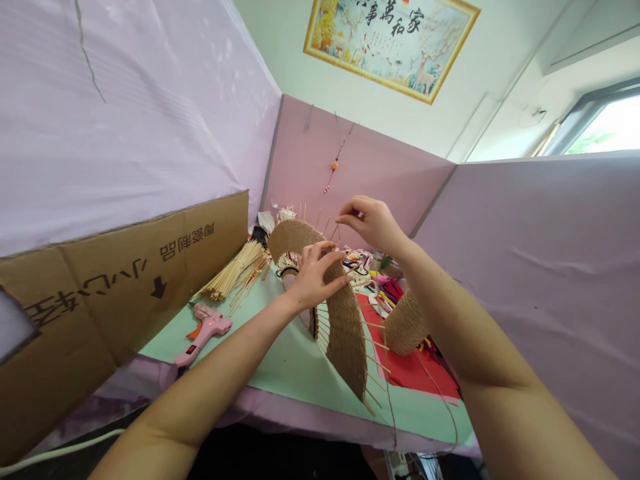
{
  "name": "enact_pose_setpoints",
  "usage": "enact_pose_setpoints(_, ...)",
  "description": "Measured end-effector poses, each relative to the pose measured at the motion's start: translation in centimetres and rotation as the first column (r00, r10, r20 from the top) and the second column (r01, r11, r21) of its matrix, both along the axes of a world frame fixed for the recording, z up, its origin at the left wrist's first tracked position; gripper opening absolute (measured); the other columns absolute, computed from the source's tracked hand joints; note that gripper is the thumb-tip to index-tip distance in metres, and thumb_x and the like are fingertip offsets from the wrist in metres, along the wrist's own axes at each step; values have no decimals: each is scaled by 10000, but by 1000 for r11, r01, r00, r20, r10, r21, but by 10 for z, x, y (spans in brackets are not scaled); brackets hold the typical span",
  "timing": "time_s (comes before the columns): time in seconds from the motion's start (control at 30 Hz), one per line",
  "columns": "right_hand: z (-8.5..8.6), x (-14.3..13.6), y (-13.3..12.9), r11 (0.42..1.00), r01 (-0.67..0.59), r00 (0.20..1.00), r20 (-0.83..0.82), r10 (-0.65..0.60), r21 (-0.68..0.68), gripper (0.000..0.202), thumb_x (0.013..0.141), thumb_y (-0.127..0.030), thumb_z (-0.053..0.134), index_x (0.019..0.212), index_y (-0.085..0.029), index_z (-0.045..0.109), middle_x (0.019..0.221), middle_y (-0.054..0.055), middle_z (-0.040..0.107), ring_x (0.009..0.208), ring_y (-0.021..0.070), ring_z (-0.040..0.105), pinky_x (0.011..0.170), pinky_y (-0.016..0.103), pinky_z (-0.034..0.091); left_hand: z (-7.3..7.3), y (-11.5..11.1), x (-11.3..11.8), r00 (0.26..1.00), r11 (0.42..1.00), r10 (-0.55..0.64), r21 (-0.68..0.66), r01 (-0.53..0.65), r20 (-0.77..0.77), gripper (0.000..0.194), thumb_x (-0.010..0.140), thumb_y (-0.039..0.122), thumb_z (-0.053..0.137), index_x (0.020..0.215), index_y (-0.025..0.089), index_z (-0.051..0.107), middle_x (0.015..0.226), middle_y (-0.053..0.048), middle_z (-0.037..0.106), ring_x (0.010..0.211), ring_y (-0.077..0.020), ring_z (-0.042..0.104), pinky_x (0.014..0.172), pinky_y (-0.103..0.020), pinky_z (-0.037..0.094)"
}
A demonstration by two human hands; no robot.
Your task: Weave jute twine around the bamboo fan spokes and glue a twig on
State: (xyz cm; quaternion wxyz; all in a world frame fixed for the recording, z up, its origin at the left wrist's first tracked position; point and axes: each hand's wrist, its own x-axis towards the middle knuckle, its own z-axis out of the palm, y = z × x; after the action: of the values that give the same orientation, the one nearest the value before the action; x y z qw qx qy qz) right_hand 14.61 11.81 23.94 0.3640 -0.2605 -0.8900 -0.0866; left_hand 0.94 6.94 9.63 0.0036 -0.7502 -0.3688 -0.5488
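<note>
"While our left grip point(317, 273) is clamped on the weave point(345, 333), what is our right grip point(370, 221) up to?"

"Its fingertips are together, just beyond the left grip, by the thin sticks point(370, 408) that poke from the weave's outer edge. We can't tell whether a strand is caught between them."

"So which step are we on?"

"We'd judge it fine work at that edge: left steadies, right handles the stick ends. Working there calls for a firm left hold and a light right touch, lest we bend a stick."

"And around us?"

"Our weave tilts over the bench point(270, 353), running from under the left grip down towards us. Left of that grip lie the glue gun point(203, 330) and the bundle point(233, 270); to its right, the twine roll point(405, 327) is on the red sheet point(410, 373)."
</note>
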Motion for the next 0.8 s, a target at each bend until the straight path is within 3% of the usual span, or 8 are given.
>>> enact_pose_setpoints(0.13, 10, -21, 3, 1000, -26, 984, 178, 25, 2, 176, 831, -304, 636, 706, -182, 648, 732, 24, 629, 683, 140, 515, 667, 275, 370, -3, -2, 1, 999, 999, 17, 37, -18, 30, 399, 827, 496, 606, 1125, 230, 629, 1293, -111, 395, 1176, -264, 398, 1045, -440, 331)
enact_pose_setpoints(0.3, 8, -13, 20, 973, 50, 996, 83, -32, -224, 205, 766, -341, 680, 668, -164, 649, 595, -23, 549, 581, 109, 433, 600, 272, 327, -6, 0, 1, 998, 998, 11, 60, -15, 67, 404, 822, 498, 612, 1118, 223, 629, 1267, -108, 366, 1164, -253, 416, 1048, -427, 344)
enact_pose_setpoints(0.4, -12, -4, 30, 913, 27, 996, -67, -60, -408, 271, 743, -415, 674, 656, -163, 623, 544, -40, 493, 542, 102, 385, 560, 273, 302, -7, 1, 0, 999, 999, -5, 48, 3, 50, 398, 826, 480, 613, 1144, 242, 624, 1278, -98, 365, 1167, -250, 420, 1058, -436, 338)
enact_pose_setpoints(0.57, -70, -13, 44, 813, -88, 952, -289, -102, -576, 308, 732, -473, 638, 640, -199, 528, 563, -41, 471, 555, 115, 394, 550, 268, 316, -9, 5, -3, 998, 997, -35, 73, 31, 47, 393, 834, 438, 607, 1187, 265, 599, 1284, -92, 365, 1230, -265, 384, 1074, -443, 327)
enact_pose_setpoints(0.67, -94, -23, 51, 812, -179, 913, -401, -74, -556, 297, 739, -481, 605, 664, -217, 494, 612, -32, 487, 614, 135, 430, 579, 267, 357, -10, 8, -7, 991, 991, -89, 113, 78, 100, 507, 830, 397, 614, 1304, 270, 483, 1289, -100, 376, 1236, -262, 389, 1061, -453, 346)
enact_pose_setpoints(0.8, -106, -30, 55, 841, -182, 886, -456, -86, -510, 314, 758, -511, 559, 669, -224, 470, 638, -30, 475, 647, 141, 425, 595, 262, 375, -8, 15, -15, 960, 989, -129, 97, 107, 250, 628, 816, 348, 625, 1372, 261, 347, 1261, -108, 422, 1086, -228, 484, 917, -412, 467)
